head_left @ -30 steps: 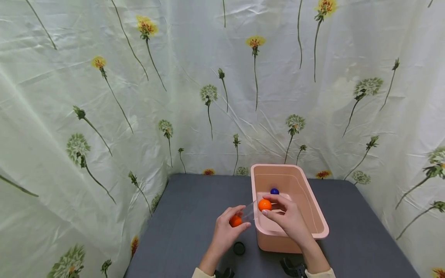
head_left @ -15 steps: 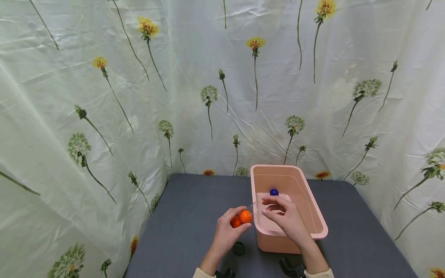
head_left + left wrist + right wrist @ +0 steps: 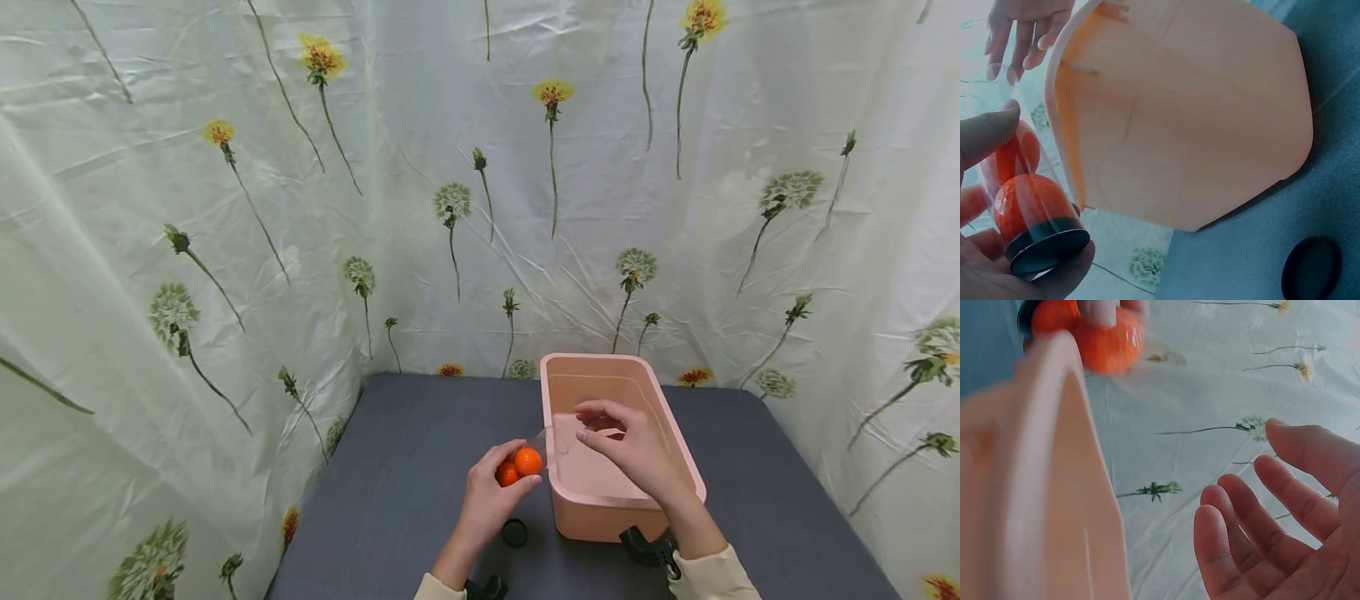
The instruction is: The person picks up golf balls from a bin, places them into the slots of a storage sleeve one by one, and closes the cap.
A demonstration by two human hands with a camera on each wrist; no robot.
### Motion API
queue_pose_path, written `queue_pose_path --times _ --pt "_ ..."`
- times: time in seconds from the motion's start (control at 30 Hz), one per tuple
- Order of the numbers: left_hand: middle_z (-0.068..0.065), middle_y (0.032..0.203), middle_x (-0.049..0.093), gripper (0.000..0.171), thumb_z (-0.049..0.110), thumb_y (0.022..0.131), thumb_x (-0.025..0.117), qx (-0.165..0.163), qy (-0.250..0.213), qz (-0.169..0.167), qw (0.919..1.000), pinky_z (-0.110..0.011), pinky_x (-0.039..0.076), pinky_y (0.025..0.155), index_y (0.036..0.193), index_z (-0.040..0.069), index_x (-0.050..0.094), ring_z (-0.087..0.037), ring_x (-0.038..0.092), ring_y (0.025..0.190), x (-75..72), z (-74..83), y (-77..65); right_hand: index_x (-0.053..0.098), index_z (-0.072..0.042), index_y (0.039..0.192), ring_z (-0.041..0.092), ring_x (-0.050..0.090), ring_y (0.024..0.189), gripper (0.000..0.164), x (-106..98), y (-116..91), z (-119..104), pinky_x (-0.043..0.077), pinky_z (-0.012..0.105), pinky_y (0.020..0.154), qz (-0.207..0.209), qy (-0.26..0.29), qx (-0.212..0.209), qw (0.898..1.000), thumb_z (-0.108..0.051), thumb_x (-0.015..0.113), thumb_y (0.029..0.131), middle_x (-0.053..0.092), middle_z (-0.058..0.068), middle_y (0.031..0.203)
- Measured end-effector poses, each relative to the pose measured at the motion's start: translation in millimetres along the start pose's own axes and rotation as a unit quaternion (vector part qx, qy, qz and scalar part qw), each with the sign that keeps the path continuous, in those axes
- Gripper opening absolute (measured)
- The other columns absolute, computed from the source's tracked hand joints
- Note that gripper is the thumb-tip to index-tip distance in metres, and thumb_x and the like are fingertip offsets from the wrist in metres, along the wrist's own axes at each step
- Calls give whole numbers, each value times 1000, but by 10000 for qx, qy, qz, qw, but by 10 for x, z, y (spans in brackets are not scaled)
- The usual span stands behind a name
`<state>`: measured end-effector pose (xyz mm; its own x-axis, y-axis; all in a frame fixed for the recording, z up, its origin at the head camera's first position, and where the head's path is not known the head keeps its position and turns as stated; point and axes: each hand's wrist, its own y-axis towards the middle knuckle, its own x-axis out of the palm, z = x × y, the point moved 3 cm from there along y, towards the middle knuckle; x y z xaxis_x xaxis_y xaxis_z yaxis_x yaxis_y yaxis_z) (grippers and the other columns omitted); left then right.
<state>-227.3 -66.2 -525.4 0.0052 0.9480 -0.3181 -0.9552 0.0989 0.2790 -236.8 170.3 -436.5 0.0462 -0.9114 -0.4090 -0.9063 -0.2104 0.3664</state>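
My left hand (image 3: 483, 500) grips a clear plastic tube (image 3: 1054, 159) at the left side of the pink bin (image 3: 555, 487). Two orange balls sit inside it, one lower ball (image 3: 1032, 203) against the dark end cap (image 3: 1050, 247) and one upper ball (image 3: 528, 461) partly behind my thumb. In the head view the tube's far end tilts up toward the bin rim. My right hand (image 3: 633, 446) hovers over the bin, fingers loosely bent and holding nothing. The right wrist view shows its fingers (image 3: 1266, 531) apart from the tube.
A round black cap (image 3: 514, 533) lies on the dark grey table (image 3: 420, 467), left of the bin's near end. Behind the table hangs a flowered curtain (image 3: 480, 208). The bin's raised rim (image 3: 1041, 425) stands between the two hands.
The orange ball that my right hand pinched has gone into the tube beside the other. My right hand has let go and drawn slightly right, and the blue ball in the bin is hidden now.
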Motion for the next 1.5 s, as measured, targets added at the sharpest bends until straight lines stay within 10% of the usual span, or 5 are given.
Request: queue_pose_path --times 0.63,0.97,1.17,1.5 --pt "6 113 61 52 41 81 81 85 109 11 9999 -33 52 88 130 29 66 -15 59 101 49 -45 56 74 -18 114 21 68 94 26 -309 748 226 56 40 83 -587 -1185 -139 9911 -21 80 89 72 -1 106" --pt "4 112 57 55 39 83 77 -214 155 59 9996 -33 51 88 135 29 63 -16 56 99 44 -36 54 66 -2 126 22 68 88 37 -218 1000 690 58 36 74 -1630 -900 1140 9759 -24 70 97 69 14 114" --pt "3 111 58 49 38 84 78 -214 17 263 9994 -34 50 86 130 27 62 -16 56 97 6 -69 52 67 3 124 24 60 67 34 -129 1111 966 54 37 62 -1806 -1176 1652 9624 -18 68 96 70 14 101" --pt "3 110 62 53 41 81 84 -471 119 461 9978 -32 53 83 124 16 66 -17 61 98 -99 -113 77 65 4 115 32 62 75 28 -92 1059 1316 56 48 69 -2037 -1578 2415 9356 -13 65 93 64 7 84"
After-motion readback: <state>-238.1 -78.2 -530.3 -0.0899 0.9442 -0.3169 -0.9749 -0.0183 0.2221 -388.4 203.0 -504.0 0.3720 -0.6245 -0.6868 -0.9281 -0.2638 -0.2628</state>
